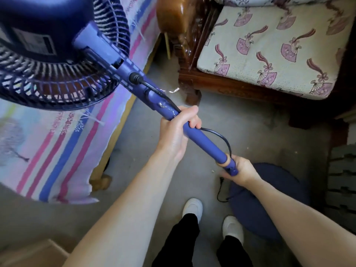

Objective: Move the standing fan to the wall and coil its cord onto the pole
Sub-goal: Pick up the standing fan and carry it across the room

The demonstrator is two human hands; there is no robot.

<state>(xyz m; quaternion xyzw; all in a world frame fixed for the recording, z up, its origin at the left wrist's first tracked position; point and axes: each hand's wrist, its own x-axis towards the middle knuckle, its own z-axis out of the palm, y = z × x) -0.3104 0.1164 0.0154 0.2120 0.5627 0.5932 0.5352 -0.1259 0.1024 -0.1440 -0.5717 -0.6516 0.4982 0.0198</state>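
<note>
- Grey concrete floor (240, 122) fills the middle of the room, with a bed under a pink, blue and white striped sheet (57, 151) along the left
- At the far right stands a dark carved wooden chair (231, 87), its cream seat cushion (269, 45) printed with pink folding fans
- The dark blue plastic standing fan (48, 45) has its grilled head at the far left, over the edge of the bed
- Its dark blue round pole (204, 139) slants from the head down to the near right
- The left hand (179, 128) is wrapped around the upper pole, fingers curled over the top
- The right hand (238, 170) grips the pole's lower end at a collar, well apart from the left hand
- A thin black power cord (217, 135) leaves a socket high on the pole and passes under the left hand's fingers
- From there it bows out in one loose loop to the right hand
- More of the cord lies on the floor just left of the fan's dark blue round base (269, 199)
- The base sits below the right forearm; whether it touches the floor cannot be told
- Two white shoes (192, 207) and black trouser legs show at the near edge
- A brown cardboard box (38, 255) fills the near left corner
</note>
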